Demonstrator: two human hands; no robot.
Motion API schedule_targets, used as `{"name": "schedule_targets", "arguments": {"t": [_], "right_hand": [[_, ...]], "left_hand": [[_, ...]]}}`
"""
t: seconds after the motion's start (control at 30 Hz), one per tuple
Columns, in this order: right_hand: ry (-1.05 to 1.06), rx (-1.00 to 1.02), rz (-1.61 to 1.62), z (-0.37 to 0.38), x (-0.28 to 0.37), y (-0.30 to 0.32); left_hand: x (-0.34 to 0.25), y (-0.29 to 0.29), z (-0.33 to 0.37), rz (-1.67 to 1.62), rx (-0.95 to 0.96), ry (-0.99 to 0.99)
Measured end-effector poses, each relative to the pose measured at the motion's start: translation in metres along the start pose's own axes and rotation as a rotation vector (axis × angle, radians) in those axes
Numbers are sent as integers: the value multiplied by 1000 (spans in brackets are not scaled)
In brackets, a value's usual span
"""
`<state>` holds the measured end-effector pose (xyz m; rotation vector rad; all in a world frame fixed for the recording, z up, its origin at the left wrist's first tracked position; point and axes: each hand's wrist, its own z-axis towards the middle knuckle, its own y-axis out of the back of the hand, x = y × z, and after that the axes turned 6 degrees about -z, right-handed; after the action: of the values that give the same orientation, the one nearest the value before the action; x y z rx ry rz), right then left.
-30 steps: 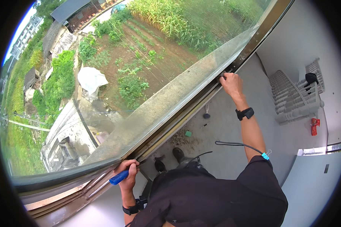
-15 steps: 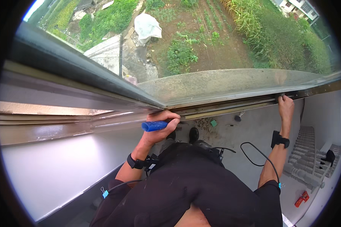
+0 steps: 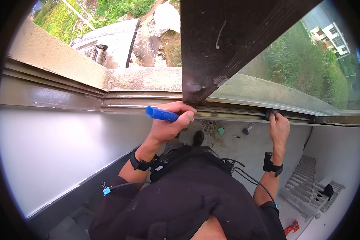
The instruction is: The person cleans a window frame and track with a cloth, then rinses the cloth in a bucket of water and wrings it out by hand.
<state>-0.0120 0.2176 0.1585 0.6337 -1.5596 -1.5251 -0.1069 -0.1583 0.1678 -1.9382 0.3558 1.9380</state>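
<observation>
My left hand [image 3: 173, 120] is closed around a blue handle [image 3: 161, 114]. The handle's butt points left, and whatever working end it has is hidden by my fingers and the frame. That hand is at the window track [image 3: 228, 112], just below a wide dark sash post [image 3: 206, 48]. Farther right along the same track, my right hand [image 3: 279, 127] pinches a small dark grey wad [image 3: 270, 113] against the rail; its exact kind cannot be made out.
Left of the post the window is open onto a concrete ledge [image 3: 146, 79]; glass [image 3: 284, 60] fills the right side. Down on the floor lie a green block [image 3: 221, 131], a round-headed brush [image 3: 247, 129] and scattered debris. Balusters [image 3: 300, 182] and a red tool [image 3: 292, 228] are at lower right.
My view has shifted, and the dark sash post now stands in the middle. The right hand with the grey wad has come leftward, closer to the left hand, which keeps the blue handle.
</observation>
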Motion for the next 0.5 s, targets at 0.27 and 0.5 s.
{"name": "schedule_targets", "arguments": {"t": [0.27, 0.5], "right_hand": [[67, 5, -61, -2, 14, -6], [251, 8, 72, -40, 122, -24]], "left_hand": [[7, 33, 17, 215, -31, 9], [5, 35, 21, 104, 18, 64]]}}
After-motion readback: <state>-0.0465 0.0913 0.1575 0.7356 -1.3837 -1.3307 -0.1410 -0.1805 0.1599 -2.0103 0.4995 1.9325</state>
